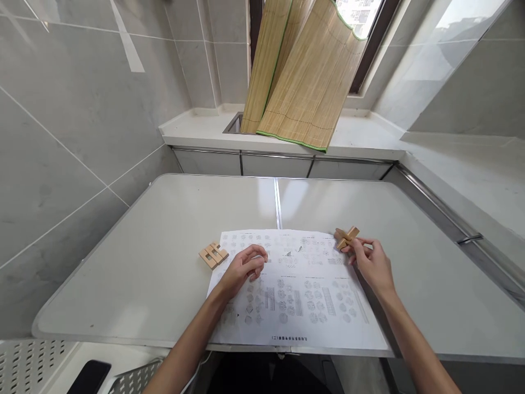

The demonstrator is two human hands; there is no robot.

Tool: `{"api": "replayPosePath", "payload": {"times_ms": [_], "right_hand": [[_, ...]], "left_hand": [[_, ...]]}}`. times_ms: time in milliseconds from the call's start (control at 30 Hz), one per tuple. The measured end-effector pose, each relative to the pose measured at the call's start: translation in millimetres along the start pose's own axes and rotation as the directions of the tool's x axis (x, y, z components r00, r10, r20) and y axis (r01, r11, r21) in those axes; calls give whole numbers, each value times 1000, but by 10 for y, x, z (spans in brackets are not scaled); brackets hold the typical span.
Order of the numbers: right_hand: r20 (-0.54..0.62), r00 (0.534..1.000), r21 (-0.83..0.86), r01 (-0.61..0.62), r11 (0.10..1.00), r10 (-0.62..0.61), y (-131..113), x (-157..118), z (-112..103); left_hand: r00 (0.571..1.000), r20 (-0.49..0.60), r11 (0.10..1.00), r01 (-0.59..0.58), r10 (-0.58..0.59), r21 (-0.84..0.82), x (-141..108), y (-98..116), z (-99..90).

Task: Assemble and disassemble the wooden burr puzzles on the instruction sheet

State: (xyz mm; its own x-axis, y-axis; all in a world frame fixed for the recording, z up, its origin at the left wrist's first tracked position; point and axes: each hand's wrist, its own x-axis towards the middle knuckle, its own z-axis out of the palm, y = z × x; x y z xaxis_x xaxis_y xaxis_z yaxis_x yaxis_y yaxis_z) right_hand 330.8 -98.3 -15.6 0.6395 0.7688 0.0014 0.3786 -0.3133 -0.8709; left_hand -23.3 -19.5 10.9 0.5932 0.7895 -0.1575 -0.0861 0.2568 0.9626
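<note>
In the head view, the crossed wooden pieces (pixel 348 237) are held in the right hand (pixel 372 266), at the upper right corner of a printed sheet (pixel 295 323); that grip is clamped on them with thumb and fingers. The left hand (pixel 245 267) is held over the sheet's left part, its grip apart, the fingers loosely curled; whether the paper is touched cannot be told. A lattice of wooden bars (pixel 213 255) is seen by the sheet's left edge, on the white worktop (pixel 164 257).

a sheet (pixel 344 336) lies on the table (pixel 123 262), blocks (pixel 212 255) at its left edge, a counter (pixel 197 128) behind.
</note>
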Motion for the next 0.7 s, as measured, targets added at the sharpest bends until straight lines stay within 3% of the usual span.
{"api": "replayPosePath", "payload": {"times_ms": [133, 267, 367, 433, 467, 533, 600, 700], "right_hand": [[12, 1000, 94, 2, 996, -3, 15, -89, 9], [47, 999, 171, 6, 985, -14, 135, -539, -80], [112, 993, 190, 17, 982, -39, 293, -933, -147], [142, 988, 163, 33, 986, -57, 389, -1116, -162], [150, 987, 131, 39, 991, -59, 424, -1175, -161], [119, 991, 81, 56, 995, -66, 459, -1241, -148], [78, 994, 35, 69, 997, -72, 450, -1268, -134], [38, 995, -17, 91, 996, -90, 401, -1284, -122]], "left_hand": [[1000, 10, 1000, -7, 6, 30, -2, 7, 44], [998, 26, 974, -57, 52, 219, -169, 67, 63], [979, -76, 829, -119, 190, 546, -391, 87, -22], [915, -212, 669, -80, 344, 739, -525, 57, -131], [861, -260, 577, -46, 437, 816, -575, 33, -197], [789, -272, 430, 10, 551, 903, -634, -25, -340], [740, -298, 346, 94, 603, 934, -640, -79, -483], [744, -308, 289, 160, 593, 944, -581, -130, -665]]}}
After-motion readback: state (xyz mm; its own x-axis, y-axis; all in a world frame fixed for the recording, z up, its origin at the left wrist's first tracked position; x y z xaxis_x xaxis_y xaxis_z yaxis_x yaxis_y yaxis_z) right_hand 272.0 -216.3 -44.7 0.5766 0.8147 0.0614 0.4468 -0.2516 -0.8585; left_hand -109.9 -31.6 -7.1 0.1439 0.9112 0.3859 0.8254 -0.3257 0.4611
